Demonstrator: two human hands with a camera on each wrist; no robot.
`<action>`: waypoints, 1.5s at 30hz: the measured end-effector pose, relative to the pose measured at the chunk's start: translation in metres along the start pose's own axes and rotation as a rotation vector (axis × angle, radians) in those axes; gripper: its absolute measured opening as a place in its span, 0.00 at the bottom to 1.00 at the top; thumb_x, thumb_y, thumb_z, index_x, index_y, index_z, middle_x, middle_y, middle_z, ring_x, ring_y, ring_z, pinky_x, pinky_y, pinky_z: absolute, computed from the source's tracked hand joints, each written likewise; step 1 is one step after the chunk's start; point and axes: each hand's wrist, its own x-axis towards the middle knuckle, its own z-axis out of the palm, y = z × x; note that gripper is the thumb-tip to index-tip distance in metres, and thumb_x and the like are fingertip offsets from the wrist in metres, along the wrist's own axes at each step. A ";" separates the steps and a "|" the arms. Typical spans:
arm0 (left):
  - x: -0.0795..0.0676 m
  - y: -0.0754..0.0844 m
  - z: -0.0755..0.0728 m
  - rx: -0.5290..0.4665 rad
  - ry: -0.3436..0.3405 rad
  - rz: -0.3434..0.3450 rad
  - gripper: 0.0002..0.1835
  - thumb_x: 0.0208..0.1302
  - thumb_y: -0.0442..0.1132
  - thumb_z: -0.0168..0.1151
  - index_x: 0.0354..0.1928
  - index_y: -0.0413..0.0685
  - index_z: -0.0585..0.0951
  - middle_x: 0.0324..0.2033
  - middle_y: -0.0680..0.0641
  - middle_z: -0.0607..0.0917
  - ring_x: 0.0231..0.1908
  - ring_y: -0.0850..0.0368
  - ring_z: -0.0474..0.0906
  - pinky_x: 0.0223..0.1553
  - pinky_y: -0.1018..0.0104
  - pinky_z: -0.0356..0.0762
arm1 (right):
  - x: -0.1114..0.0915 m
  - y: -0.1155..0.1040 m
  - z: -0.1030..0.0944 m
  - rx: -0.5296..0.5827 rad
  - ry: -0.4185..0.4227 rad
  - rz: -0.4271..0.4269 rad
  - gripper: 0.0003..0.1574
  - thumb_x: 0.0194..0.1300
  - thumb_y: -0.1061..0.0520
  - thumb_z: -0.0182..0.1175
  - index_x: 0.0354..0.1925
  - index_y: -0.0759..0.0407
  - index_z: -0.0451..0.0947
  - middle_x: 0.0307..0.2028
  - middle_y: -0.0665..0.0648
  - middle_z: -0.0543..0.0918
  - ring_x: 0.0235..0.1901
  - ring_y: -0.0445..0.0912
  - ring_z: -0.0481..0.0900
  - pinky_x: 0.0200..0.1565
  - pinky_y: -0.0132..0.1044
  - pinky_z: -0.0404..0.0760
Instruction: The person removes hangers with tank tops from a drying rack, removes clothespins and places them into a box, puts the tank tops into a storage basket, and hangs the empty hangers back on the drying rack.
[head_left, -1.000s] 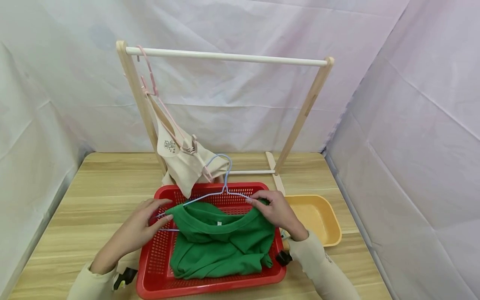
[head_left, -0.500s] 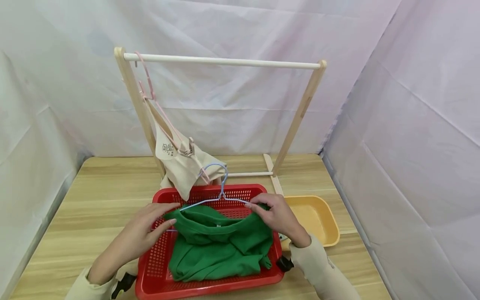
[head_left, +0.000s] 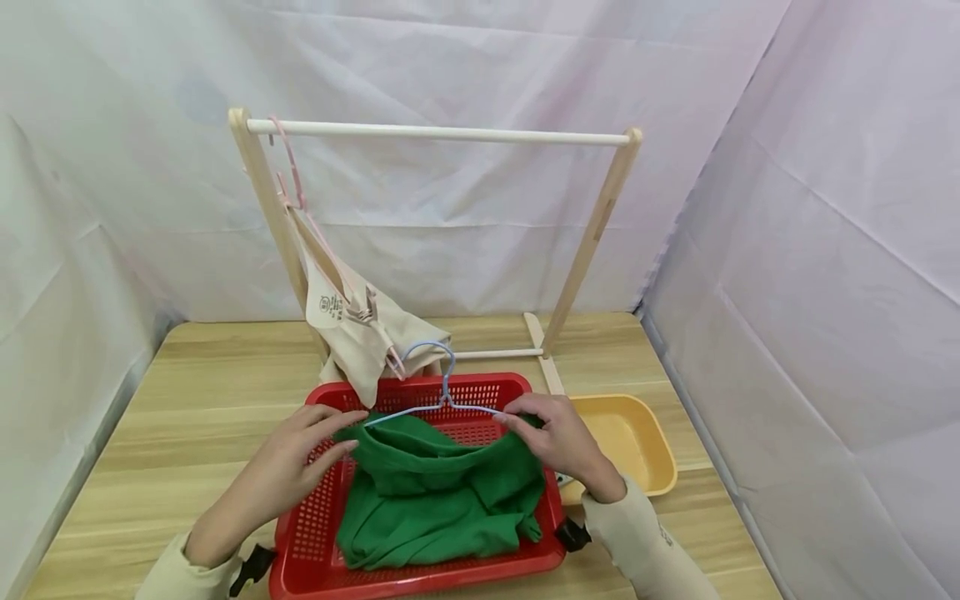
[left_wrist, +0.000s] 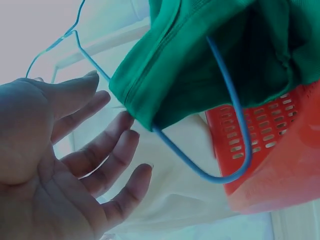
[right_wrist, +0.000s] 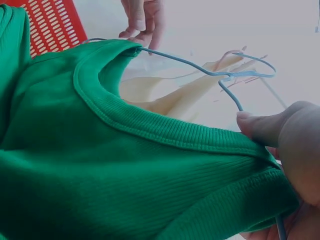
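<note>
A green top (head_left: 442,500) with a ribbed neckline lies partly in the red basket (head_left: 300,542), its neck raised on a thin blue hanger (head_left: 447,402). My right hand (head_left: 558,437) pinches the hanger and the top's shoulder; in the right wrist view its thumb (right_wrist: 265,127) presses the hanger arm. My left hand (head_left: 288,467) is at the opposite shoulder, fingers spread and loosely bent. In the left wrist view, its fingertips (left_wrist: 127,140) lie beside the cloth edge without gripping; whether they touch is unclear. The hanger's rounded end (left_wrist: 220,177) pokes out of the top's opening.
Behind the basket stands a wooden rack with a white rail (head_left: 442,132). A cream garment (head_left: 352,333) hangs at its left on a pink hanger (head_left: 296,179). A yellow tray (head_left: 630,442) sits right of the basket on the wooden table (head_left: 172,417).
The hanger's hook has sunk a little toward the basket's back rim. My left hand has shifted slightly right along the shoulder. The neck label has gone from sight. The head view has tilted slightly.
</note>
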 end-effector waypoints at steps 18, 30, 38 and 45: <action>0.007 0.002 0.008 -0.067 -0.019 0.027 0.14 0.57 0.32 0.72 0.42 0.54 0.80 0.32 0.63 0.83 0.30 0.73 0.74 0.32 0.70 0.78 | -0.005 -0.003 -0.005 0.017 -0.005 -0.004 0.05 0.67 0.62 0.64 0.34 0.53 0.84 0.29 0.48 0.84 0.27 0.37 0.75 0.30 0.31 0.78; 0.006 0.003 0.006 -0.120 -0.019 -0.019 0.12 0.60 0.32 0.70 0.41 0.57 0.80 0.31 0.62 0.83 0.23 0.74 0.67 0.24 0.74 0.70 | -0.010 0.002 -0.020 -0.013 -0.003 0.080 0.05 0.66 0.61 0.64 0.38 0.54 0.86 0.35 0.50 0.88 0.32 0.39 0.82 0.37 0.34 0.83; 0.006 0.000 0.005 -0.172 0.000 0.000 0.13 0.60 0.28 0.68 0.41 0.56 0.80 0.29 0.61 0.82 0.20 0.74 0.64 0.20 0.75 0.68 | -0.011 0.012 -0.028 -0.038 0.015 0.147 0.08 0.64 0.69 0.63 0.34 0.58 0.85 0.30 0.54 0.86 0.26 0.39 0.78 0.30 0.31 0.78; 0.006 -0.002 0.004 -0.177 0.027 -0.003 0.14 0.61 0.26 0.66 0.40 0.55 0.80 0.25 0.62 0.78 0.20 0.74 0.64 0.21 0.75 0.68 | -0.015 0.023 -0.035 -0.001 -0.002 0.235 0.06 0.68 0.62 0.62 0.36 0.54 0.86 0.30 0.53 0.86 0.25 0.38 0.76 0.28 0.31 0.77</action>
